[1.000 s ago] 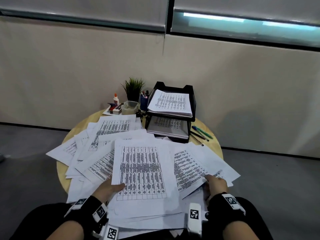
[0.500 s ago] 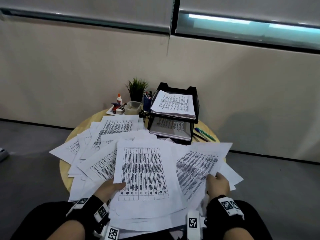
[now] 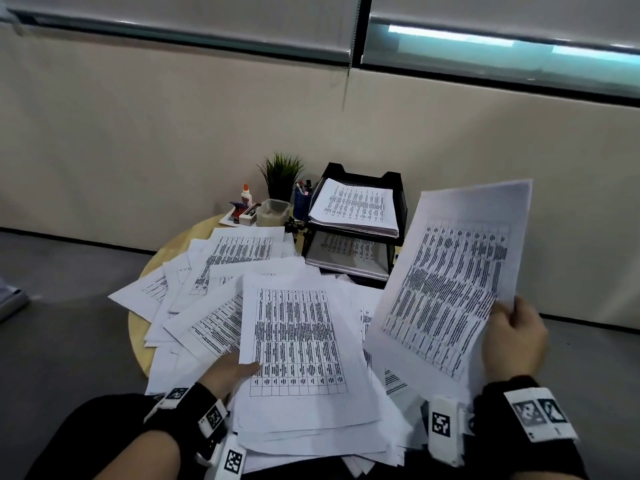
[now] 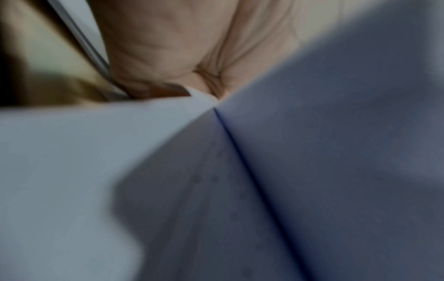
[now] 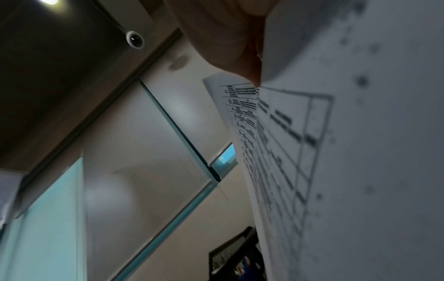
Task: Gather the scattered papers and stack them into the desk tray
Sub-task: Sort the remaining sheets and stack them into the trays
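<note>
Right hand (image 3: 515, 339) pinches a table-printed sheet (image 3: 450, 292) (tilted upright); left hand (image 3: 227, 374) grips another sheet (image 3: 298, 344).

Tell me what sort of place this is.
Probably an office: a black two-tier desk tray holding printed sheets, a pen cup and glue bottle on a round wooden table, roller blinds above.

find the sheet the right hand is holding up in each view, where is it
Head: the lifted sheet is right of centre, tilted up off the pile, gripped at its right edge by the right hand.
Left wrist: not in it; only blurred paper under the left hand.
Right wrist: it fills the right side, pinched at the top.
Shared landmark: the black desk tray, seen at bottom centre of the right wrist view.
</note>
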A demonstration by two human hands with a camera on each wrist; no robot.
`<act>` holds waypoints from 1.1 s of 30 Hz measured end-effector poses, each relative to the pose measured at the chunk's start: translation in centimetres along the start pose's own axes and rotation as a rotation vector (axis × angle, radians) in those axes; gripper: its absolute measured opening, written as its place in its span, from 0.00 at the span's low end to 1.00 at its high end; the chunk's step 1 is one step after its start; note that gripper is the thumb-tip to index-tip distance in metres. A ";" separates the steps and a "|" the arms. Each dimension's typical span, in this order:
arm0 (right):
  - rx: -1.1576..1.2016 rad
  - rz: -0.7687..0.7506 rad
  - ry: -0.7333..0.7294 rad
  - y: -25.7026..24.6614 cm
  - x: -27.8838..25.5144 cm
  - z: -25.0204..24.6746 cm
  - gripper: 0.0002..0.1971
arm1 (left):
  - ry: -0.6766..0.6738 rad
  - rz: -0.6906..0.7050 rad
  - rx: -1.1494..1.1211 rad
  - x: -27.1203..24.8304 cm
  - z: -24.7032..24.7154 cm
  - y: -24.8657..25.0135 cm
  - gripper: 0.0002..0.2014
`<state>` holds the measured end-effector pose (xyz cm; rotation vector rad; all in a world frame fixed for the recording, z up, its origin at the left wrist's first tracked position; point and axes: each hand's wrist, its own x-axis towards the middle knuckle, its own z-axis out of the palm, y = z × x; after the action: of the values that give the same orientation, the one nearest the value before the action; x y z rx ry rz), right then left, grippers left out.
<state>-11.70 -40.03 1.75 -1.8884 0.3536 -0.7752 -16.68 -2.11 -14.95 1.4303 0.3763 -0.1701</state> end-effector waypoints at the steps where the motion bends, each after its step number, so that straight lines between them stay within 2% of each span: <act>1: 0.034 -0.012 0.012 -0.6 0.2 0.0 0.12 | -0.006 -0.007 -0.004 0.0 -0.1 0.0 0.32; 3: 0.136 -0.031 0.021 -1.7 0.5 0.0 0.12 | 0.003 -0.025 0.017 -0.8 0.3 0.7 0.24; 5: 0.247 -0.041 -0.007 -2.7 0.5 0.3 0.12 | 0.006 -0.030 0.036 -0.9 0.3 0.8 0.23; 8: 0.289 -0.028 -0.168 -2.8 -0.2 1.7 0.10 | 0.059 -0.050 0.085 -0.7 0.3 0.7 0.22; 11: 0.251 0.039 -0.358 -0.8 -2.0 3.9 0.10 | 0.122 -0.063 0.125 -1.0 0.8 1.4 0.08; 12: 0.221 0.063 -0.409 0.2 -2.8 4.6 0.10 | 0.123 -0.070 0.133 -0.9 0.8 1.4 0.09; 15: 0.110 0.149 -0.551 3.0 -5.3 6.4 0.09 | 0.102 -0.010 0.164 -0.6 0.5 0.8 0.24; 16: 0.078 0.187 -0.596 3.7 -6.0 6.9 0.09 | 0.094 -0.021 0.170 -0.6 0.5 0.9 0.25; 20: 0.005 0.355 -0.660 6.0 -7.2 8.5 0.09 | 0.098 -0.072 0.057 -1.7 1.7 2.3 0.07; 23: -0.161 0.374 -0.706 5.6 -7.0 8.6 0.22 | 0.077 -0.075 -0.028 -1.7 1.6 2.3 0.16; 25: -0.224 0.365 -0.774 5.6 -7.0 8.5 0.27 | 0.111 -0.126 0.008 -1.0 1.1 1.9 0.20; 28: -0.257 0.337 -0.857 5.8 -7.7 8.7 0.24 | 0.139 -0.174 0.026 -0.8 1.3 2.1 0.10; 30: -0.235 0.348 -0.918 5.5 -8.0 8.8 0.30 | 0.104 -0.184 -0.046 -1.2 1.9 2.4 0.13; 33: -0.015 0.458 -1.027 5.0 -8.5 8.9 0.34 | -0.007 -0.182 -0.057 -2.1 2.6 2.8 0.14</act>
<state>-11.80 -31.20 -8.19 -1.8614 0.1139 0.5200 -17.29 -4.53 -11.33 1.3389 0.5022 -0.3100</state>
